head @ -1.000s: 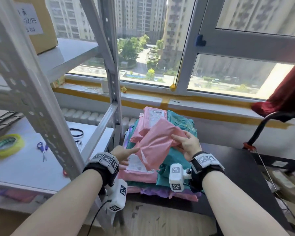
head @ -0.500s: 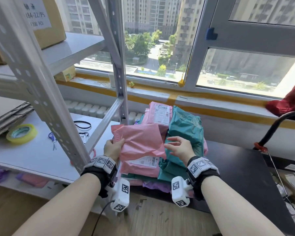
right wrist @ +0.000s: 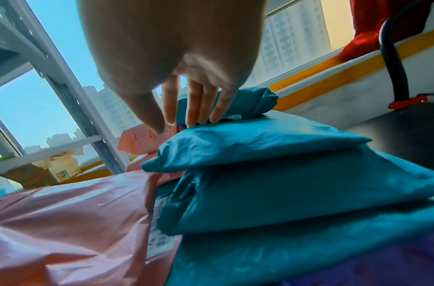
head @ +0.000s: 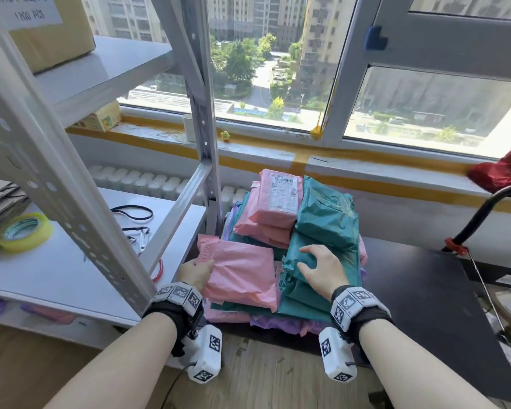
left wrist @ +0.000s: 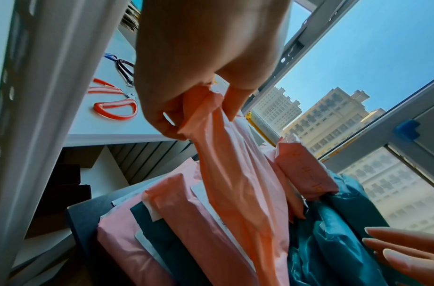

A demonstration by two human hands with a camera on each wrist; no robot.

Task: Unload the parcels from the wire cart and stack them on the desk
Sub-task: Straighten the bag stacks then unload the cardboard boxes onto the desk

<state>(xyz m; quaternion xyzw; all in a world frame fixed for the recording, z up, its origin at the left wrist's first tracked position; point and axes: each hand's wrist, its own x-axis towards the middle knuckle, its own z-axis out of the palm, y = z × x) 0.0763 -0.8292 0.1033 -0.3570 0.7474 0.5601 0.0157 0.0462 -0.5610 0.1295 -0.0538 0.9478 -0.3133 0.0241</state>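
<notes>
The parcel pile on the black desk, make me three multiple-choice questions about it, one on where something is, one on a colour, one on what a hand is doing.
1. Where does the roll of yellow tape lie?
A. white shelf left of the pile
B. windowsill
C. black desk

2. What colour is the soft plastic parcel under the right hand?
A. purple
B. teal
C. pink

3. What is the left hand doing?
A. hanging idle
B. holding scissors
C. pinching the edge of a pink plastic parcel

Answers: 1 A, the roll sits on the shelf; 2 B, straight fingers rest on teal wrap; 3 C, the left wrist view shows pink film bunched between thumb and fingers.
</notes>
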